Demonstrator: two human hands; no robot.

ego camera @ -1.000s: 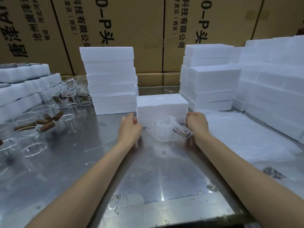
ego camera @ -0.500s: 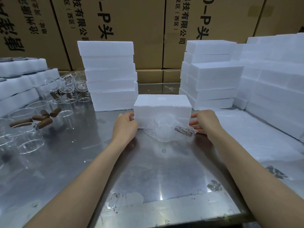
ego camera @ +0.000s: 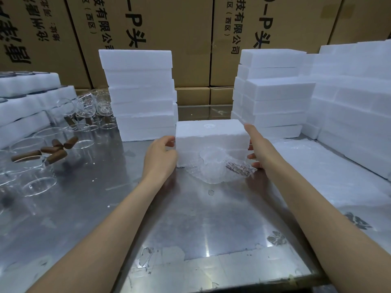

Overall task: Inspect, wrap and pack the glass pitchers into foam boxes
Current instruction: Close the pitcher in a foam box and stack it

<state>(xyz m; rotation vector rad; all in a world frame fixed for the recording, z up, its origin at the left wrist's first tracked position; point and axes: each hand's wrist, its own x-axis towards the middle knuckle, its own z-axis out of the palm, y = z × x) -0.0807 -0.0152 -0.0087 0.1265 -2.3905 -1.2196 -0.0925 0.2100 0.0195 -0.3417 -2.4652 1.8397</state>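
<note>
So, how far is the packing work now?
Done: one pitcher lies wrapped in bubble wrap on the table. In hand: left hand and right hand flank the closed foam box. Left: boxing it, plus the unwrapped pitchers.

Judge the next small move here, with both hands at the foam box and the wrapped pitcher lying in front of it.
Probably lift off the top half of the foam box: the left hand and right hand flank its ends, it looks closed, and the bubble-wrapped pitcher lies outside on the steel table.
</note>
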